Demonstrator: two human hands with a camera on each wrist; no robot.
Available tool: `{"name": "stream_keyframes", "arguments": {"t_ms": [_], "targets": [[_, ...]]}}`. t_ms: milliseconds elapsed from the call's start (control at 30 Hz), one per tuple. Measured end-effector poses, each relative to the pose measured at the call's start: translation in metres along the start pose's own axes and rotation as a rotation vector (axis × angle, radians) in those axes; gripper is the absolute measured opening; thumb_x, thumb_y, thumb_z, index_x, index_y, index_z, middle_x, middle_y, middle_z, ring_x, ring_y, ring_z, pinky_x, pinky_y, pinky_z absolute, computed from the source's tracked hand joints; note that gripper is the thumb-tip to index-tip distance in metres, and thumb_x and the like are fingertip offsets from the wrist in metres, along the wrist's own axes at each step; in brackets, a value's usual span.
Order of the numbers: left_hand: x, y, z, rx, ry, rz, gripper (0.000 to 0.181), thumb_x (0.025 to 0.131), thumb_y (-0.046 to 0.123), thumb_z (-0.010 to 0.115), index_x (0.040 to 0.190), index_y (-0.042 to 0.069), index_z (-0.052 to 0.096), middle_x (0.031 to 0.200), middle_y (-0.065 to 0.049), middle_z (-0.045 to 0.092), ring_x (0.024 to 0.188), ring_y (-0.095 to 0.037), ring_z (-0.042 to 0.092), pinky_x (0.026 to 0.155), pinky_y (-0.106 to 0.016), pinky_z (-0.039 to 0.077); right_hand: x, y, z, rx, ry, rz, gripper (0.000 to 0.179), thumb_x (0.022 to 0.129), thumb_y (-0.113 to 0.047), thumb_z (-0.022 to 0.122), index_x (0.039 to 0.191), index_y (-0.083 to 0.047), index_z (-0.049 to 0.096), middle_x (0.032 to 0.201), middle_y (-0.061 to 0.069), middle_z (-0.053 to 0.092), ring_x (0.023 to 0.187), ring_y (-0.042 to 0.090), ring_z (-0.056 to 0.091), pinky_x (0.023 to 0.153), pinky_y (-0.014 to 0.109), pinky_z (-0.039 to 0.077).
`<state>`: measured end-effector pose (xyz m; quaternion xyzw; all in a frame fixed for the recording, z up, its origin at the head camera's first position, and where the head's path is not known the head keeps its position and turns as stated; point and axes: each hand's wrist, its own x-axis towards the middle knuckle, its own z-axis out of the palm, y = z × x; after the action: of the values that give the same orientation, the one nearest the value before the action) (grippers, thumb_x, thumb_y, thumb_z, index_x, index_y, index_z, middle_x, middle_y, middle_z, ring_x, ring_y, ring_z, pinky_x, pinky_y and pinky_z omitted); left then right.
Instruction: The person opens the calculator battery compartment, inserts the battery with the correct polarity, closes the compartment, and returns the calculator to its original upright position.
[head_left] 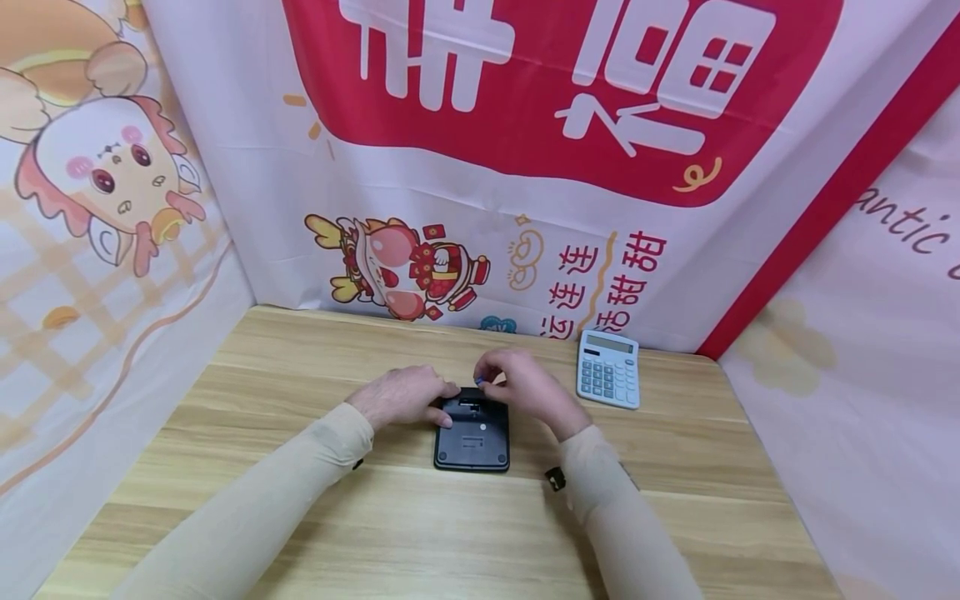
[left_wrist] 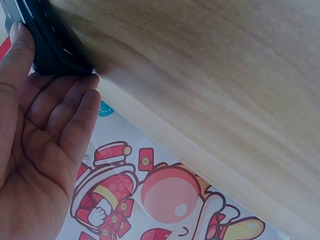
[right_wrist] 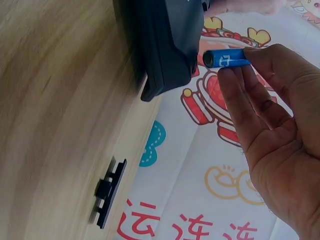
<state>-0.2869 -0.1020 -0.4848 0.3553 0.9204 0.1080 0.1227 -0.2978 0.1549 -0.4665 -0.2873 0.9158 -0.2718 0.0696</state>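
A black calculator-like device lies underside up on the table, its small battery compartment uncovered near the far end. My left hand grips its left side, the thumb on the back and the fingers under the edge. Over the far right corner, my right hand pinches a short blue battery between thumb and fingertips. One end of the battery points towards the device and stands apart from it in the right wrist view. A thin black battery cover with tabs lies on the table beyond the device.
A light blue calculator lies face up at the back right of the wooden table. Printed cloth hangs right behind the table's far edge, with more cloth along both sides.
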Motion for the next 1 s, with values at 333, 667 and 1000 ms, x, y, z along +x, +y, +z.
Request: {"name": "stream_keyframes", "arguments": {"t_ms": [333,667,1000], "targets": [[0.0,0.001,0.0,-0.003,-0.012,-0.013,0.044,0.106,0.045,0.087,0.141,0.019,0.084,0.115,0.001,0.087,0.091,-0.012,0.068,0.092,-0.037,0.065,0.001,0.0,0.009,0.031,-0.035,-0.057,0.012,0.109,-0.008,0.083,0.121,-0.011,0.083,0.119,0.004,0.085,0.116,0.022,0.08,0.11,0.051,0.07],[0.0,0.001,0.0,-0.024,-0.009,-0.028,0.047,0.106,0.046,0.088,0.145,0.02,0.083,0.117,0.001,0.087,0.091,-0.012,0.067,0.092,-0.038,0.065,0.0,0.002,0.013,0.026,-0.073,-0.091,0.014,0.111,-0.007,0.081,0.124,-0.011,0.084,0.122,0.005,0.085,0.117,0.022,0.079,0.114,0.052,0.069],[-0.004,0.001,-0.001,-0.072,-0.011,-0.065,0.052,0.106,0.045,0.088,0.152,0.021,0.08,0.128,0.0,0.088,0.098,-0.014,0.069,0.103,-0.044,0.067,-0.001,-0.003,0.017,-0.097,-0.072,-0.095,0.017,0.111,-0.008,0.081,0.127,-0.013,0.086,0.124,0.003,0.086,0.113,0.016,0.078,0.11,0.039,0.07]]}}
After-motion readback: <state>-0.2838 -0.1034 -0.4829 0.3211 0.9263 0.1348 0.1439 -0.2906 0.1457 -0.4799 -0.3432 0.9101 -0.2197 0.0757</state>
